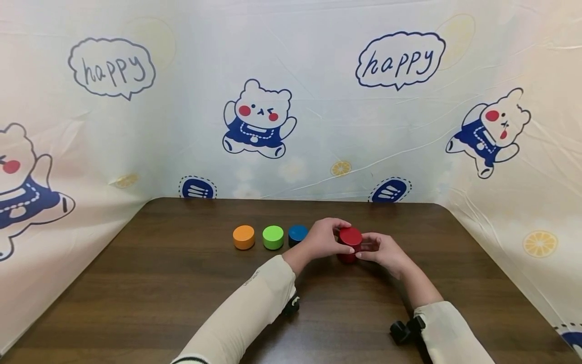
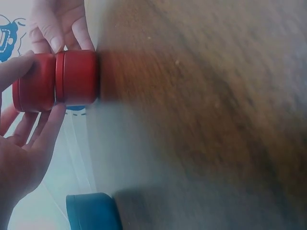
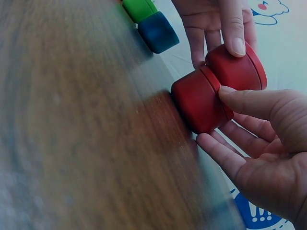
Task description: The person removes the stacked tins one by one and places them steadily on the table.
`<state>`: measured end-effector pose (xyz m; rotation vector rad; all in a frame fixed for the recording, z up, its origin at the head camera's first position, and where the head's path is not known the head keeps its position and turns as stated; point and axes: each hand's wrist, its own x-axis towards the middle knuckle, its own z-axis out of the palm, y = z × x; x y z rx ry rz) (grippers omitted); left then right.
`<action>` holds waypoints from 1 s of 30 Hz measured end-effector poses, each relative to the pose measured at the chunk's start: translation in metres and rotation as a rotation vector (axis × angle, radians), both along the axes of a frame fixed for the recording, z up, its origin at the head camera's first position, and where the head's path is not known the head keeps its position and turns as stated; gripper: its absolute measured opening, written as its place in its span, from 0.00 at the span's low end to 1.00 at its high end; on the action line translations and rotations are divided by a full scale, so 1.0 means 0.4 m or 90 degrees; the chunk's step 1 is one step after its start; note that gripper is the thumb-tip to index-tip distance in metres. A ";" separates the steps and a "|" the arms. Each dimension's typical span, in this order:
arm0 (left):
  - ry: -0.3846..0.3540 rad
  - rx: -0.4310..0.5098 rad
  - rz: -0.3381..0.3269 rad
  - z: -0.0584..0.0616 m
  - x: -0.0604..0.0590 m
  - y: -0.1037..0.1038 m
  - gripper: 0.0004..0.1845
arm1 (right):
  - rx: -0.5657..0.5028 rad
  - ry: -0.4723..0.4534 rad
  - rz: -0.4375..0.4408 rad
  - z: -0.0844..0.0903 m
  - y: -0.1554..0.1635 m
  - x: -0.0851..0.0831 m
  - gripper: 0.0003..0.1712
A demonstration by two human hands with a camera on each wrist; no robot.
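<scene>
Two small red round lidded tins are one above the other at the right of a row. The left hand (image 1: 322, 239) pinches the upper red tin (image 1: 350, 236) between thumb and fingers. Below it, the lower red tin (image 3: 197, 103) stands on the table, with the right hand (image 1: 387, 254) gripping its side by thumb and fingers. In the right wrist view the upper tin looks slightly offset from the lower one. Whether the two touch, I cannot tell. A blue tin (image 1: 297, 234) is nearest the left wrist, partly hidden by that hand.
A green tin (image 1: 273, 237) and an orange tin (image 1: 243, 237) continue the row leftward on the brown wooden table (image 1: 150, 283). Behind the table hangs a pale printed cloth (image 1: 318, 131) with bears and lettering, also closing off both sides.
</scene>
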<state>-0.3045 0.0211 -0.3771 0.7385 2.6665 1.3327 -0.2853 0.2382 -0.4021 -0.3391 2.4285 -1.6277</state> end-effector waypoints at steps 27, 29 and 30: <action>0.019 0.017 -0.013 0.008 0.023 -0.045 0.32 | -0.002 0.003 -0.012 -0.006 -0.006 0.001 0.30; 0.019 0.023 -0.014 0.010 0.022 -0.049 0.32 | 0.000 0.002 -0.011 -0.007 -0.005 0.000 0.30; 0.019 0.026 -0.014 0.011 0.022 -0.051 0.32 | -0.001 0.000 -0.015 -0.007 -0.004 0.000 0.30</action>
